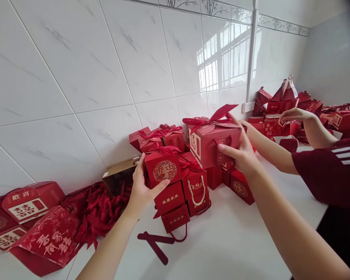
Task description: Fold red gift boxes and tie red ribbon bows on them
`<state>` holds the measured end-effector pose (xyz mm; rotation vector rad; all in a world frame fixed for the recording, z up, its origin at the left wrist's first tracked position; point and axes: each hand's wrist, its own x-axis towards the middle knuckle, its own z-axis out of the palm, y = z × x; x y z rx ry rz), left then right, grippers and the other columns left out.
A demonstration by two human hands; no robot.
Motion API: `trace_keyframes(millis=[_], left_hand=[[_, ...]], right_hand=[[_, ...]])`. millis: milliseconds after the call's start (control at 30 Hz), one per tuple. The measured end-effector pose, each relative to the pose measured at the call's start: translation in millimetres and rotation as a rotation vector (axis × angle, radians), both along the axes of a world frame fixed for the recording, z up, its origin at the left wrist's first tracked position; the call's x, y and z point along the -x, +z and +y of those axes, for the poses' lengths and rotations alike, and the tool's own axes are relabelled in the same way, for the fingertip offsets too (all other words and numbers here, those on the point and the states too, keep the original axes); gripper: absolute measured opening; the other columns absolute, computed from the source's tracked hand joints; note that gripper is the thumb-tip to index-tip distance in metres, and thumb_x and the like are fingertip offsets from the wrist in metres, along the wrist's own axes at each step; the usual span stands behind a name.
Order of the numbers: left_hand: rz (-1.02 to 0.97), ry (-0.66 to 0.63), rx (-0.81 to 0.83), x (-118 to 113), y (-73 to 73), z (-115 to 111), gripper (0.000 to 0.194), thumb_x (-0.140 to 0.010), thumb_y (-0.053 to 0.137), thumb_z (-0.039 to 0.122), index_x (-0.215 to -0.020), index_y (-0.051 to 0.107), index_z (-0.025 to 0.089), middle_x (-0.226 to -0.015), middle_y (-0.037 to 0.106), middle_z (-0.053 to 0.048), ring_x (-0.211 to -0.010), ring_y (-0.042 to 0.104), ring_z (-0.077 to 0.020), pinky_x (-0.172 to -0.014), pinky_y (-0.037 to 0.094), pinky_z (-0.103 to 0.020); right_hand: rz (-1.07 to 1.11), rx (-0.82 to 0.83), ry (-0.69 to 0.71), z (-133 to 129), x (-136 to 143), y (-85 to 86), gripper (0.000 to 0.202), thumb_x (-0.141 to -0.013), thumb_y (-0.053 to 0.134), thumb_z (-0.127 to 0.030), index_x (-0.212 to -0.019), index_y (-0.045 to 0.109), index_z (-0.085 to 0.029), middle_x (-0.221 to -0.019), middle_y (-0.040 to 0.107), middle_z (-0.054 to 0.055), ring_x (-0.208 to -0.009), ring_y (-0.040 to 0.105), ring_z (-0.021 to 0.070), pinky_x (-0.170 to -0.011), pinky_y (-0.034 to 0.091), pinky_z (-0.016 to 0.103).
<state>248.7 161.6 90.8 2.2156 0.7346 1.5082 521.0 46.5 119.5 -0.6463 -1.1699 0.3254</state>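
My right hand [245,153] is closed on a red gift box [205,146] with a ribbon bow on top and a pale gold character panel, held above other boxes. My left hand [144,186] grips a smaller red gift box [163,169] with a round gold emblem, its thumb across the front and its fingers at the left side. This box sits on top of a stack of red boxes [170,198]. Beside the stack, another red box [196,188] has a cream rope handle. Behind my left hand are several bow-tied boxes [151,142] against the wall.
Loose red ribbons [102,214] and flat red boxes [51,237] lie at the left by an open cardboard box [119,171]. Dark red strips [154,245] rest on the white table [218,245]. A co-worker's hand [299,114] is over a pile of red packaging [282,105] at right.
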Motion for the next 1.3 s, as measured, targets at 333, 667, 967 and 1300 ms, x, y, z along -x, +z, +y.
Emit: trace_keyframes(millis=[333, 667, 967, 1300], left_hand=[[-0.218, -0.007, -0.137, 15.4, 8.4, 6.6, 0.065, -0.065, 0.081, 0.025, -0.117, 0.042, 0.025, -0.115, 0.049, -0.005, -0.099, 0.058, -0.0187, -0.087, 0.053, -0.033], [-0.109, -0.082, -0.097, 14.7, -4.3, 11.8, 0.069, -0.073, 0.077, 0.031, -0.131, 0.040, 0.026, -0.127, 0.049, -0.008, -0.112, 0.056, -0.0234, -0.097, 0.049, -0.038], [-0.135, -0.093, -0.069, 2.4, -18.7, 11.3, 0.073, -0.078, 0.073, 0.038, -0.140, 0.035, 0.029, -0.140, 0.046, -0.009, -0.126, 0.051, -0.0274, -0.108, 0.041, -0.044], [-0.138, -0.139, 0.014, 3.9, -27.7, 19.3, 0.077, -0.079, 0.073, 0.039, -0.144, 0.032, 0.030, -0.146, 0.043, -0.010, -0.133, 0.045, -0.0282, -0.112, 0.037, -0.045]], right_hand=[[0.021, 0.070, 0.041, 50.0, -1.7, -18.7, 0.097, -0.074, 0.078, -0.041, -0.151, 0.020, -0.039, -0.141, 0.053, 0.004, -0.124, 0.056, 0.0275, -0.104, 0.050, 0.048], [-0.073, 0.202, 0.145, 63.6, 28.0, -48.9, 0.097, -0.071, 0.080, -0.042, -0.151, 0.026, -0.031, -0.148, 0.046, 0.007, -0.133, 0.049, 0.0288, -0.111, 0.041, 0.046], [-0.050, 0.201, 0.194, 63.8, 34.3, -51.8, 0.086, -0.077, 0.076, -0.041, -0.149, 0.030, -0.031, -0.149, 0.045, 0.006, -0.132, 0.050, 0.0247, -0.110, 0.042, 0.040], [-0.097, 0.207, 0.180, 65.3, 33.6, -59.9, 0.093, -0.077, 0.075, -0.044, -0.152, 0.023, -0.028, -0.150, 0.043, 0.009, -0.133, 0.048, 0.0252, -0.111, 0.040, 0.041]])
